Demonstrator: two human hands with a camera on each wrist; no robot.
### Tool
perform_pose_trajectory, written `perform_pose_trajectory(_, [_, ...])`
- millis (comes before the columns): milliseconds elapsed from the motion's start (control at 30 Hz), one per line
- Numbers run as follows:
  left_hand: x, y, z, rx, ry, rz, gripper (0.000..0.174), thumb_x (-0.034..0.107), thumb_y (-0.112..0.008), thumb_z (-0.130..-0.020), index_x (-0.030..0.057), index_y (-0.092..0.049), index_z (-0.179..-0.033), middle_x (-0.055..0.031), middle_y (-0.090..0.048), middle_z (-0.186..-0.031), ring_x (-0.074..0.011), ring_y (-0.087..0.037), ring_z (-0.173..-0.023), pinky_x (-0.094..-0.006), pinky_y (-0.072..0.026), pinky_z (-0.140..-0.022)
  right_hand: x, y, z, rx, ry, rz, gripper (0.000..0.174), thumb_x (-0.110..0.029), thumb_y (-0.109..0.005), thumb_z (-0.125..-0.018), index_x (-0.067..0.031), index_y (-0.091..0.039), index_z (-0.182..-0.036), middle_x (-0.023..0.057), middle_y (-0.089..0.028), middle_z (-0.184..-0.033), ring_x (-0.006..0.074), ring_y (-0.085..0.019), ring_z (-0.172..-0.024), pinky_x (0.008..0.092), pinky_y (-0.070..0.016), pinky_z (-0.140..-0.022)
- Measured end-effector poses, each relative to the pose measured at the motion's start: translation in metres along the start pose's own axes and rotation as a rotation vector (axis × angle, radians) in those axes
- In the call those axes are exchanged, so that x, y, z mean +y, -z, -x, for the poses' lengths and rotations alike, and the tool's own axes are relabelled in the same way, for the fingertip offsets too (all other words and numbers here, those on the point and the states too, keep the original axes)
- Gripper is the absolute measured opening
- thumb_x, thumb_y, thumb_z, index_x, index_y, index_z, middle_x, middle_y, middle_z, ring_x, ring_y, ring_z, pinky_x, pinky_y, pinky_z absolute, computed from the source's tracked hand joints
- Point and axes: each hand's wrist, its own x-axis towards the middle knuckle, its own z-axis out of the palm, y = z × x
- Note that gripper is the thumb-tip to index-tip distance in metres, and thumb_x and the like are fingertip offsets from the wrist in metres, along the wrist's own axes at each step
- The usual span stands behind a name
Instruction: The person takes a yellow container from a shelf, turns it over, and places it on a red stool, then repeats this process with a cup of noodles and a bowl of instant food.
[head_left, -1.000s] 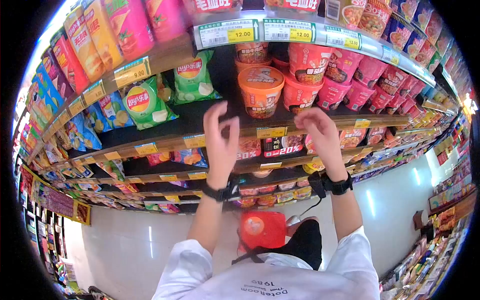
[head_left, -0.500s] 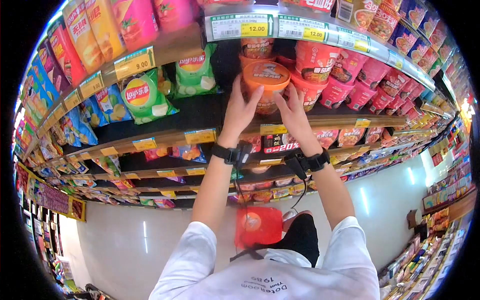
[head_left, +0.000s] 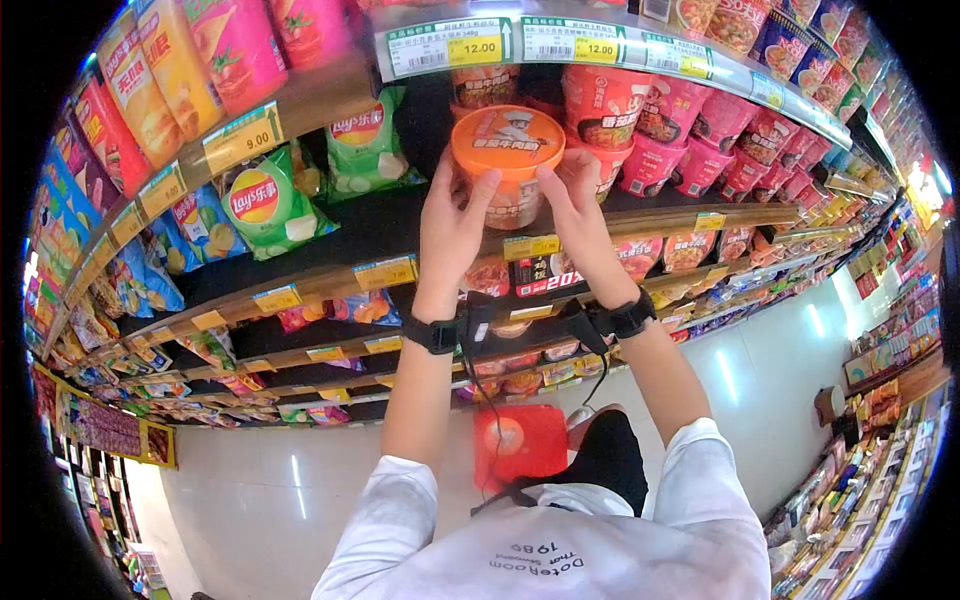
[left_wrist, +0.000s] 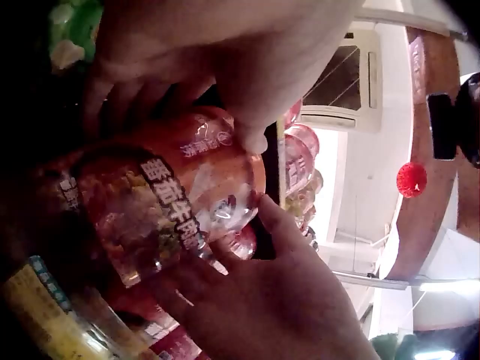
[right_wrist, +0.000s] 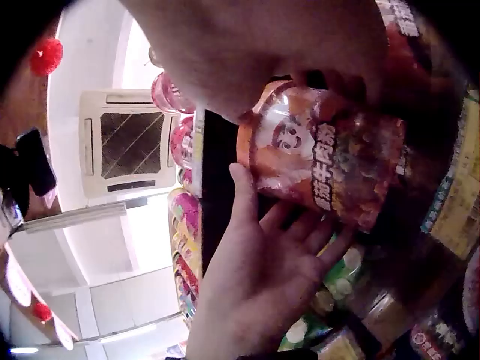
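Note:
An orange-lidded noodle tub (head_left: 508, 143) is held between both hands at the shelf's front, its lid facing the head camera. My left hand (head_left: 452, 225) grips its left side, the thumb near the lid's rim. On the right side my right hand (head_left: 583, 222) grips it, thumb also by the rim. The left wrist view shows the tub's printed side (left_wrist: 150, 202) between the two hands. In the right wrist view, the left hand (right_wrist: 259, 270) has its fingers around the tub (right_wrist: 322, 154).
Pink and red tubs (head_left: 655, 160) stand to the right and behind. Green chip bags (head_left: 270, 200) lie left on the same shelf. A price-label rail (head_left: 560, 45) runs above, and a red basket-like object (head_left: 520, 440) is below.
Both hands were apart and empty a second ago, then closed on the tub from its two sides. The tub now appears nearer and larger, shifted slightly left in the head view.

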Motion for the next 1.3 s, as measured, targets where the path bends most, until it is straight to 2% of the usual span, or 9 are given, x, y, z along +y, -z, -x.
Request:
perform_pose_trajectory(167, [0.028,-0.003,0.028,-0.001,-0.013,0.076,0.063,0.027,-0.062,-0.099,-0.0015,-0.034,-0.147,-0.0179,-0.049,-0.142,-0.0231,-0.053,-0.127,-0.0352,-0.0419,-0.106,-0.056,-0.004,0.023,-0.073,-0.041,0.000,0.053,-0.025,-0.047,-0.105,-0.0050,-0.026,-0.148,0.0096,-0.039,-0.145,0.0157,-0.039,-0.133,0.0322,-0.0317,-0.110])
perform_pose_trajectory(333, [0.054,-0.005,0.078,0.022,0.086,0.174,0.057,0.027,-0.059,-0.101,-0.0012,-0.035,-0.144,-0.0168,-0.049,-0.140,-0.0226,-0.052,-0.126,-0.0352,-0.0417,-0.106,-0.042,0.015,0.056,-0.077,-0.205,-0.087,0.062,-0.040,-0.043,-0.103,-0.0058,-0.025,-0.151,0.0101,-0.039,-0.148,0.0176,-0.039,-0.137,0.0324,-0.0320,-0.112])
perform_pose_trajectory(433, [0.054,-0.006,0.108,-0.011,0.187,0.063,0.053,0.026,-0.056,-0.102,-0.0006,-0.036,-0.143,-0.0158,-0.050,-0.139,-0.0202,-0.054,-0.123,-0.0332,-0.0458,-0.101,-0.054,0.013,0.084,-0.054,-0.254,-0.005,0.058,-0.037,-0.043,-0.104,-0.0041,-0.029,-0.149,0.0102,-0.041,-0.146,0.0179,-0.040,-0.137,0.0322,-0.0318,-0.113])
perform_pose_trajectory(567, [0.047,-0.002,0.133,-0.008,0.284,-0.009,0.047,0.027,-0.055,-0.103,-0.0001,-0.043,-0.139,-0.0135,-0.060,-0.128,-0.0163,-0.060,-0.112,-0.0293,-0.0487,-0.095,-0.045,0.013,0.110,-0.040,-0.343,-0.047,0.056,-0.033,-0.045,-0.104,0.0027,-0.032,-0.145,0.0151,-0.036,-0.146,0.0227,-0.030,-0.140,0.0330,-0.0217,-0.116])
perform_pose_trajectory(833, [0.027,0.019,0.156,-0.071,0.477,-0.215,0.046,0.025,-0.062,-0.099,-0.0017,-0.052,-0.135,-0.0151,-0.065,-0.120,-0.0180,-0.065,-0.104,-0.0295,-0.0551,-0.082,-0.037,0.018,0.136,-0.286,-0.732,0.011,0.061,-0.030,-0.049,-0.104,-0.0041,-0.025,-0.154,0.0103,-0.048,-0.141,0.0160,-0.044,-0.129,0.0299,-0.0346,-0.109])
perform_pose_trajectory(867, [0.021,0.020,0.162,-0.067,0.458,-0.229,0.045,0.023,-0.062,-0.099,-0.0013,-0.052,-0.135,-0.0130,-0.066,-0.119,-0.0159,-0.064,-0.103,-0.0284,-0.0536,-0.083,-0.038,0.018,0.141,-0.258,-0.845,-0.072,0.060,-0.028,-0.051,-0.103,-0.0065,-0.027,-0.154,0.0090,-0.051,-0.138,0.0135,-0.050,-0.122,0.0292,-0.0427,-0.101])
perform_pose_trajectory(1033, [-0.016,0.027,0.195,-0.094,0.498,-0.346,0.043,0.018,-0.062,-0.098,-0.0001,-0.051,-0.136,-0.0142,-0.066,-0.120,-0.0158,-0.064,-0.105,-0.0289,-0.0547,-0.081,0.017,0.031,0.172,-0.377,-0.941,0.021,0.062,-0.031,-0.056,-0.101,-0.0085,-0.030,-0.153,0.0070,-0.053,-0.135,0.0131,-0.056,-0.114,0.0287,-0.0500,-0.091])
perform_pose_trajectory(1200, [-0.070,0.038,0.246,-0.185,0.689,-0.493,0.051,0.033,-0.061,-0.096,0.0044,-0.049,-0.137,-0.0267,-0.067,-0.108,-0.0403,-0.067,-0.099,-0.0416,-0.0544,-0.080,0.072,0.039,0.218,-0.407,-1.133,-0.032,0.060,-0.028,-0.064,-0.097,-0.0096,-0.039,-0.148,0.0022,-0.058,-0.129,0.0119,-0.057,-0.114,0.0297,-0.0480,-0.096])
perform_pose_trajectory(1300, [-0.126,0.046,0.300,-0.216,0.662,-0.649,0.051,0.036,-0.062,-0.097,0.0055,-0.052,-0.136,-0.0198,-0.071,-0.107,-0.0284,-0.072,-0.091,-0.0334,-0.0539,-0.076,0.124,0.051,0.258,-0.455,-1.104,0.033,0.059,-0.021,-0.067,-0.093,-0.0069,-0.043,-0.145,0.0021,-0.061,-0.123,0.0108,-0.058,-0.108,0.0271,-0.0486,-0.091])
